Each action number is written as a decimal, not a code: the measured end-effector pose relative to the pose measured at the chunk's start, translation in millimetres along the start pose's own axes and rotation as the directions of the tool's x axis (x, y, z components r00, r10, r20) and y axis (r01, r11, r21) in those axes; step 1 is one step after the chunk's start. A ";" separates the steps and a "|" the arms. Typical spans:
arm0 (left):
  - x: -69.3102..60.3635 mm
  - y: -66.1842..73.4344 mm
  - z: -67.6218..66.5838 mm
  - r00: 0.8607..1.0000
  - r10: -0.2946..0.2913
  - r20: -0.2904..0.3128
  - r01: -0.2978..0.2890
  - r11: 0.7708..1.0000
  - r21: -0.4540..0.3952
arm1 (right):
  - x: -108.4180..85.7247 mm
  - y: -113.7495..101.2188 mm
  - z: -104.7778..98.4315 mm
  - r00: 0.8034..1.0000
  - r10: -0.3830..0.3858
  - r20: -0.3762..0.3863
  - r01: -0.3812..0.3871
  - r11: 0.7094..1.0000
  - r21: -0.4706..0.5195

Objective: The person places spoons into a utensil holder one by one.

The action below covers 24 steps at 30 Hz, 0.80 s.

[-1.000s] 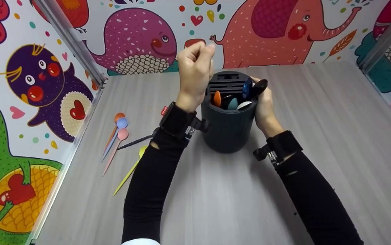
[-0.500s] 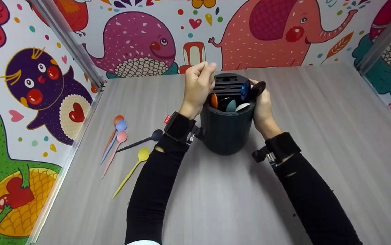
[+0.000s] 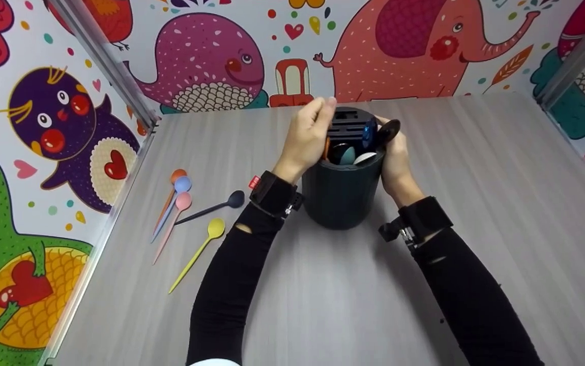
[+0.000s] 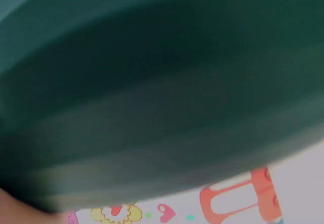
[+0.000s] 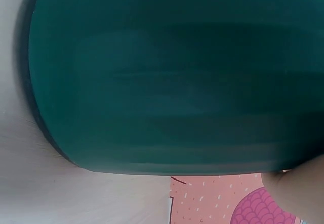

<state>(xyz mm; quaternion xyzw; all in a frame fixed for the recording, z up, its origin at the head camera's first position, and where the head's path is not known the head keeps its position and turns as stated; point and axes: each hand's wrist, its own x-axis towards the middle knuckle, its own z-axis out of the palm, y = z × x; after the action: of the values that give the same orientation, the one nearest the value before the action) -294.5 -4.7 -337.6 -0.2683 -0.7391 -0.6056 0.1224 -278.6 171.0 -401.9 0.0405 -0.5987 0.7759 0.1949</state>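
Note:
A dark green utensil holder [image 3: 341,198] stands upright on the table, with a slotted insert [image 3: 348,131] across the back of its top. Inside its front part are utensil heads, among them a teal one [image 3: 347,155] and a white one [image 3: 365,158]. My left hand [image 3: 304,136] is at the holder's left rim, fingers curled and thumb raised; whether it pinches anything is hidden. On the opposite side, my right hand [image 3: 396,160] grips the holder, most fingers out of sight behind it. Close to that hand a dark oval utensil head [image 3: 388,130] sticks out. The green wall fills most of both wrist views.
Several spoons lie on the table at left: an orange spoon [image 3: 178,176], a blue spoon [image 3: 183,183], a pink spoon [image 3: 183,201], a dark spoon [image 3: 235,199] and a yellow spoon [image 3: 215,227]. Cartoon-printed walls [image 3: 208,61] border the table's back and sides.
My left hand has come down from above the holder's left side and shifted right onto its rim, now partly covering the orange utensil head. The right hand stays on the holder.

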 end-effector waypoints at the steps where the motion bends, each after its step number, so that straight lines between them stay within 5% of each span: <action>1: -1.0 -0.5 0.0 1.000 0.006 0.015 -0.007 0.999 0.046 | -0.1 -0.3 -0.3 1.000 -0.001 0.002 0.001 1.000 -0.004; 5: -3.5 -1.8 -0.3 0.998 0.023 0.053 -0.031 0.988 0.153 | 0.3 -1.3 -1.2 1.000 0.008 0.014 -0.008 1.000 -0.021; 10: -5.8 -3.7 -0.6 0.997 0.045 0.060 -0.054 0.986 0.156 | -0.3 -0.8 -1.4 1.000 0.025 0.019 -0.024 0.999 -0.028; 19: -9.5 -8.6 -0.6 0.991 0.134 -0.019 -0.128 0.976 0.176 | -1.3 -0.5 -2.3 0.999 0.022 0.029 -0.021 0.999 -0.033; 24: -12.2 -11.4 -3.0 0.990 0.134 -0.046 -0.123 0.974 0.191 | -2.0 0.3 -3.5 0.999 0.013 0.042 -0.012 1.000 -0.028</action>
<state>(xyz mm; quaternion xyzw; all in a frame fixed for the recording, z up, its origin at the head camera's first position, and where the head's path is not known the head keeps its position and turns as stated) -291.0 -12.0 -352.5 -0.2848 -0.7700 -0.5318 0.2079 -276.3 173.7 -403.8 0.0505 -0.6137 0.7675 0.1780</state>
